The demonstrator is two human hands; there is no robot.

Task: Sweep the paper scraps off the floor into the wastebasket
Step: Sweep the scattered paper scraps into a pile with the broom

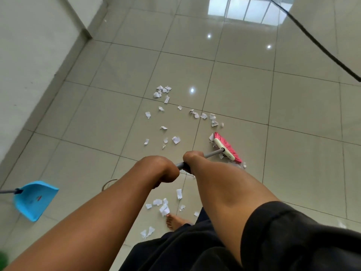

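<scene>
Both forearms reached forward nearest the lens. Left hand point(164, 170) clamped round the upper end of the broom handle point(212, 153); right hand point(192, 158) clamped further down the same shaft. Broom head point(226, 148) rested on the floor point(273, 94), right of the paper scraps point(166, 114), with a few pieces touching the bristles. More scraps lay near a bare foot point(174, 222). Blue dustpan point(36, 199) lay well apart at left. Wastebasket not in view. Judged as the gathering step, barely begun. Next move probably called for a leftward drag, herding scraps into one pile toward the dustpan.
</scene>
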